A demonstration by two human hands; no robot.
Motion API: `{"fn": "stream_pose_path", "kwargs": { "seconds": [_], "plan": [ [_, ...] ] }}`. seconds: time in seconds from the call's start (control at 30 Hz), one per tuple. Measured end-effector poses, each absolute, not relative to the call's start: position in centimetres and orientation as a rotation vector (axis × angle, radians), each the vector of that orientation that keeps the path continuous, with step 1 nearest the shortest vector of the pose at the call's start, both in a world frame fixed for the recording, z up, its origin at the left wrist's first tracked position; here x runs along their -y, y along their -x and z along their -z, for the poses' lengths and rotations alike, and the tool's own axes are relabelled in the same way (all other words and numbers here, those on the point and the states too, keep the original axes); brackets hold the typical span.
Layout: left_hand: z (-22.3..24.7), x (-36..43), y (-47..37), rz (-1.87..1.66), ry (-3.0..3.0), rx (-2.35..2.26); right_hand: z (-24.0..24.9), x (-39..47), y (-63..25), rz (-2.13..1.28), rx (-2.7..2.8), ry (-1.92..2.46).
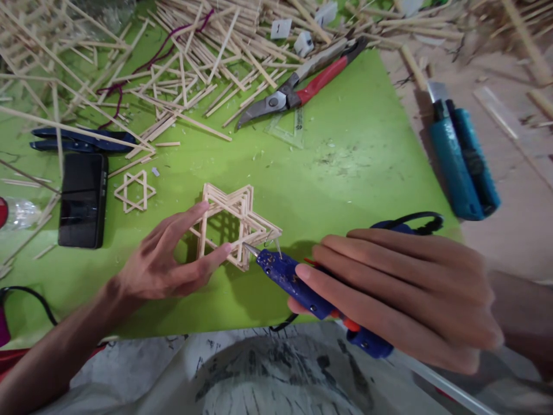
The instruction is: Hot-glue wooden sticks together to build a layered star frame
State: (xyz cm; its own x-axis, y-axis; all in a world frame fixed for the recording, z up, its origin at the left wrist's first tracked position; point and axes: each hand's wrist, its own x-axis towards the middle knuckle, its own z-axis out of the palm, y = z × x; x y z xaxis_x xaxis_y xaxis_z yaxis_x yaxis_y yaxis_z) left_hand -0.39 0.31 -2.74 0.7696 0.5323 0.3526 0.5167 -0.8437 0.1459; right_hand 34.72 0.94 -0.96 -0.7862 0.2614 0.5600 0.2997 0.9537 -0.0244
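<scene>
Tabletop (345, 167): smooth, green. R hand (401, 294), 4 o'clock: grip closed around hard plastic glue gun (294, 281). L hand (170, 256), 8 o'clock: grip wide, index + thumb resting on the layered wooden star (244, 218), which lies approx. centre, slightly twd 8 o'clock. It is prob. light, stiff, fragile at joints; pls take by opp. outer sides. Small flat star (125, 193), 9 o'clock.

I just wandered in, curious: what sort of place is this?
Probably a craft workspace: there's a blue glue gun in the right hand, a heap of thin wooden sticks, and red-handled shears.
</scene>
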Motion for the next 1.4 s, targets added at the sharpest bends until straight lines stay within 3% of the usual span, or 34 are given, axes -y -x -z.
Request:
{"fn": "stream_pose_path", "kwargs": {
  "seconds": [0.47,1.17,1.4],
  "plan": [
    [2.8,-0.5,0.6,-0.574,-2.942,-0.884,1.5,0.3,-34.1,0.057,2.441,0.578],
    [2.8,-0.6,0.2,-0.625,-2.963,-0.846,2.4,-0.8,-33.9,0.174,2.352,0.406],
    [2.7,-0.6,0.3,-0.629,-2.952,-0.848,2.0,0.4,-34.1,0.042,2.418,0.588]
  ]
}}
